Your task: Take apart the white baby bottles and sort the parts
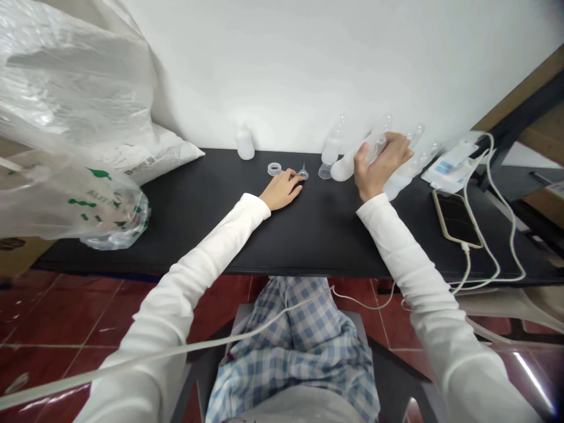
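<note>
On the black counter (189, 235), a translucent screw ring (274, 169) lies near the left hand (282, 189), which rests open, its fingertips (299, 180) just beside a clear teat (302, 173); the right hand (382, 164) closes around a tilted clear plastic bottle (350, 163) among other bottles (332, 147).

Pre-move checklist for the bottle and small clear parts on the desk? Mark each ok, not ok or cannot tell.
1. Right hand grip on clear bottle: ok, fingers wrapped around it.
2. Left hand at small clear piece: cannot tell, contact unclear.
3. Ring: ok, flat on desk, near left hand.
4. Phone: ok, apart from right hand.
5. White cable: not ok, lying across left sleeve.
</note>
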A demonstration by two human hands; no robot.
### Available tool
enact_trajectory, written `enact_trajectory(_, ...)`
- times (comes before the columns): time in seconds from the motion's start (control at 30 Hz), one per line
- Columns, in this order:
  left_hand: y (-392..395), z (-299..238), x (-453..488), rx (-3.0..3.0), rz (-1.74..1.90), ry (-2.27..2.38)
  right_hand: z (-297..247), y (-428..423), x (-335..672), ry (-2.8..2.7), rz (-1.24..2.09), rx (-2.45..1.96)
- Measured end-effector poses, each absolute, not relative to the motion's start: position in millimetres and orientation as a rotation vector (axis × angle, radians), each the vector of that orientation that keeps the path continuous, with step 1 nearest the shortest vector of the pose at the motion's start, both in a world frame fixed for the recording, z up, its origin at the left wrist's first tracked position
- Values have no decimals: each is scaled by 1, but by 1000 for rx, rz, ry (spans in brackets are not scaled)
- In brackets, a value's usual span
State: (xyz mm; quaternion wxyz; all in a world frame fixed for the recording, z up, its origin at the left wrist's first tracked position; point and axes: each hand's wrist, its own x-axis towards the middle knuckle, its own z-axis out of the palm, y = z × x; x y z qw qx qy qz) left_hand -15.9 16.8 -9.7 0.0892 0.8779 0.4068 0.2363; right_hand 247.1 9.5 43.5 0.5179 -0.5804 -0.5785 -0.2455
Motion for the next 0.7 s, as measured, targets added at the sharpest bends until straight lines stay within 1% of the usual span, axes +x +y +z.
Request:
enact_trajectory(0.1, 14, -7, -15, 2645, 608, 1316, 32, 12, 239, -1504, -445, -1359)
enact_trajectory(0.17, 13, -6, -14, 2637, 608, 1348, 25, 11, 232, -1558, -428, -1325)
enact_trajectory(0.27, 15, -8, -15, 2608, 678, 1336, 17, 9, 224, -1602, -417, -1268)
enact_trajectory(0.37, 18, -11, -19, 2569, 824, 1197, 11, 7, 218, -1589, -316, -1213)
enact_trajectory(0.53, 23, -20, -23, 2473, 1063, 834, -2, 12, 209, -1387, 87, -1174)
enact_trajectory(0.63, 23, -24, -22, 2393, 1202, 802, -7, 17, 203, -1265, 380, -1200)
enact_trajectory(0.7, 22, -22, -22, 2307, 1319, 856, -7, 17, 199, -1288, 640, -1172)
